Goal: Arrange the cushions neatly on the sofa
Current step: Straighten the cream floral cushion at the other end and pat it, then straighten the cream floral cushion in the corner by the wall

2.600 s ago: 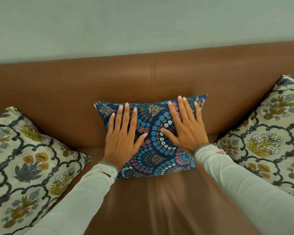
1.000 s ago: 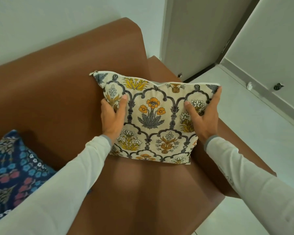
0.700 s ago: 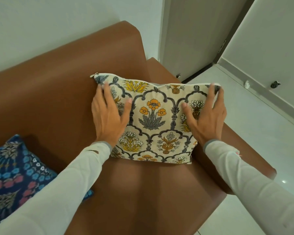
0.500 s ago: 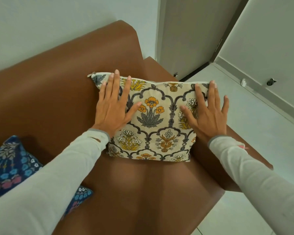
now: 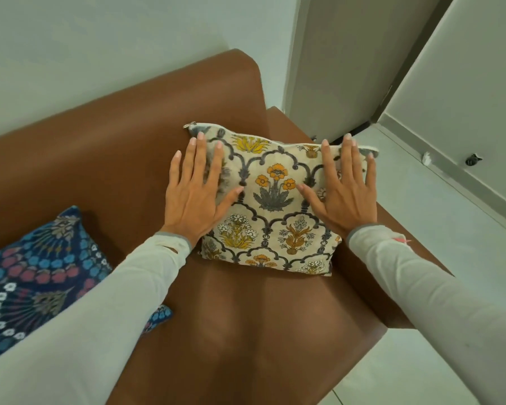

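A cream cushion (image 5: 275, 211) with yellow flowers and grey arches leans against the backrest at the right end of the brown leather sofa (image 5: 105, 159), beside the armrest. My left hand (image 5: 195, 197) lies flat on its left side, fingers spread. My right hand (image 5: 343, 194) lies flat on its right side, fingers spread too. Neither hand grips the fabric. A dark blue patterned cushion (image 5: 32, 276) stands further left on the seat, partly hidden by my left sleeve.
The sofa's right armrest (image 5: 392, 229) borders a pale tiled floor (image 5: 438, 235). A door and its frame (image 5: 348, 62) stand behind the sofa's end. The white wall (image 5: 100, 54) runs behind the backrest. Bare brown seat (image 5: 246, 331) lies in front of the cream cushion.
My view swung from the blue cushion to the cream one at the sofa's right end. My hands let go of its sides and now rest flat on its face.
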Tool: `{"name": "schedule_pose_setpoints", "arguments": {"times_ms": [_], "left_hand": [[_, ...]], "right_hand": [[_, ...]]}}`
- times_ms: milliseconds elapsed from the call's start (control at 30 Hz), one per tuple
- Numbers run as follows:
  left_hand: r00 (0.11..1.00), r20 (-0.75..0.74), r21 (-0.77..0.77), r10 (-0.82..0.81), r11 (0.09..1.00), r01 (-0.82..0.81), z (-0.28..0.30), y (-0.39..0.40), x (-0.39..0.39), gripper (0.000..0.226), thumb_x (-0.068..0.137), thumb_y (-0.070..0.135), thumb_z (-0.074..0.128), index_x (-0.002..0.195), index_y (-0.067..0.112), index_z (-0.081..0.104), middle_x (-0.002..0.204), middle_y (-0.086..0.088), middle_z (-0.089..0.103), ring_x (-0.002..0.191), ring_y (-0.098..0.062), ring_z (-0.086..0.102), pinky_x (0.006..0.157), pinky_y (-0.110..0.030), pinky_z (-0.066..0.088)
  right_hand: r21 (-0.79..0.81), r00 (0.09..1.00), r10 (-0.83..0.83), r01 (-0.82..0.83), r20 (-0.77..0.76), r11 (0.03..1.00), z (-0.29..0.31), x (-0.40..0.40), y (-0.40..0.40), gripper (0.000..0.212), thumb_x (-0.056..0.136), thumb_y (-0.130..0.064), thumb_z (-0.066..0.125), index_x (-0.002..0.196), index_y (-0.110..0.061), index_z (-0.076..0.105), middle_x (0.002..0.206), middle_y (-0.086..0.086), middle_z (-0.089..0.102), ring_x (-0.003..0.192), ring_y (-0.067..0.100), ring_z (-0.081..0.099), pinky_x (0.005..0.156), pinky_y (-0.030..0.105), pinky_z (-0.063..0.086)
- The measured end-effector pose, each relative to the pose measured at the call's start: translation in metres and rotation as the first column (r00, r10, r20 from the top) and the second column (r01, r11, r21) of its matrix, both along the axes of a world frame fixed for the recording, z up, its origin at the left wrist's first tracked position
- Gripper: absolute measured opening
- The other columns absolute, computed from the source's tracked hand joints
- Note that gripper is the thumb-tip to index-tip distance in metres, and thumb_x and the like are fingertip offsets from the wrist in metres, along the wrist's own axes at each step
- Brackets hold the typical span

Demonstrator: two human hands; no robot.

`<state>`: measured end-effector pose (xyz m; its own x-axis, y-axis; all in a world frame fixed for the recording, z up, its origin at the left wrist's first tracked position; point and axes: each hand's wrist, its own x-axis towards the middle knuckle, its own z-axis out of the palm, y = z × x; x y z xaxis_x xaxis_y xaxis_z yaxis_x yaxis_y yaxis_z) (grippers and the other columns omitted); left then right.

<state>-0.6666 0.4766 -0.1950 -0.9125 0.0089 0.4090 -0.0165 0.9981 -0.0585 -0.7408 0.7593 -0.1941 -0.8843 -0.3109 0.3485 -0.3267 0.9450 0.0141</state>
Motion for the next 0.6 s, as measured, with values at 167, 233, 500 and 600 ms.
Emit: {"name": "schedule_pose_setpoints", "arguments": {"times_ms": [167,233,500,600], "left_hand": [[0.992,-0.033,-0.052,0.122,0.991,-0.123,0.026,-0.059,0.078,0.087,0.111,0.07,0.02,0.173,0.009,0.03,0.178,-0.027,0.024,0.165,-0.044,0.029,0.131,-0.063,0.021],[0.978,-0.076,-0.065,0.194,0.978,-0.199,0.031,-0.094,0.122,0.085,0.112,0.068,0.024,0.173,0.01,0.03,0.178,-0.027,0.024,0.164,-0.044,0.031,0.13,-0.064,0.022],[0.869,-0.056,-0.117,0.492,0.861,-0.495,0.033,-0.245,0.344,0.086,0.111,0.071,0.026,0.172,0.01,0.032,0.178,-0.025,0.027,0.163,-0.045,0.033,0.127,-0.071,0.027],[0.799,-0.051,-0.148,0.6,0.786,-0.6,0.03,-0.294,0.432,0.085,0.11,0.071,0.031,0.173,0.014,0.032,0.178,-0.023,0.029,0.162,-0.047,0.033,0.125,-0.073,0.025]], "right_hand": [[0.021,0.986,0.162,-0.161,-0.036,0.987,0.029,0.033,-0.087,0.095,0.1,-0.081,0.016,0.17,-0.017,0.024,0.174,0.028,0.022,0.161,0.044,0.024,0.127,0.067,0.017],[0.021,0.972,0.228,-0.227,-0.05,0.974,0.037,0.056,-0.133,0.093,0.101,-0.08,0.018,0.169,-0.018,0.026,0.173,0.028,0.023,0.161,0.044,0.026,0.127,0.067,0.019],[-0.015,0.841,0.54,-0.541,-0.036,0.841,0.05,0.198,-0.337,0.092,0.101,-0.079,0.025,0.168,-0.017,0.029,0.172,0.029,0.025,0.16,0.045,0.029,0.126,0.068,0.02],[-0.004,0.754,0.657,-0.657,-0.016,0.754,0.05,0.268,-0.414,0.094,0.101,-0.08,0.024,0.17,-0.017,0.024,0.174,0.027,0.021,0.161,0.044,0.024,0.127,0.068,0.018]]}}
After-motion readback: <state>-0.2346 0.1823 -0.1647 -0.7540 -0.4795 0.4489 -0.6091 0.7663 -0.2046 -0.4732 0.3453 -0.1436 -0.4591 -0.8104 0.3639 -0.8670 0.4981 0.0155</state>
